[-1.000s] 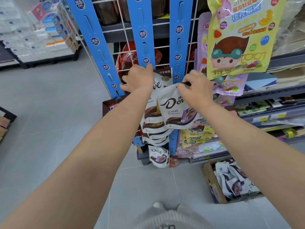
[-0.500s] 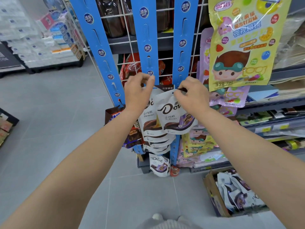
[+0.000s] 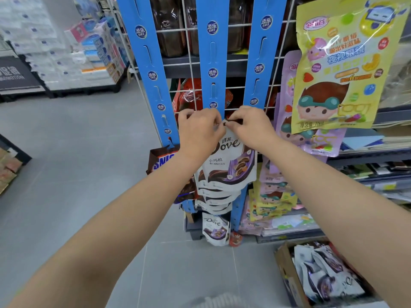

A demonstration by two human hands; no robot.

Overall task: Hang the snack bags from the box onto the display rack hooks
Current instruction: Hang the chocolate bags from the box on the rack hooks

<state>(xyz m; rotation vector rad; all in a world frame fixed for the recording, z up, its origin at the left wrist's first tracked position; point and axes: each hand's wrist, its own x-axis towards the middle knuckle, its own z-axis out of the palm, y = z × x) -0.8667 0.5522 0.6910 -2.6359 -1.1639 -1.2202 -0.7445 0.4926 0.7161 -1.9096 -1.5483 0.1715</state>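
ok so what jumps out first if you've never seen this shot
The left hand and right hand pinch the top of a Dove bag at the middle blue strip, dead centre. A big yellow cartoon bag hangs upper right, and a box of more bags sits on the floor lower right.

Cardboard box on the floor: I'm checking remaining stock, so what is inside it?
A loose pile of white-and-purple snack bags fills the cardboard box. The right forearm covers its far right corner, and whatever lies beneath the top bags is hidden.

White-and-brown snack bag, blue display strip
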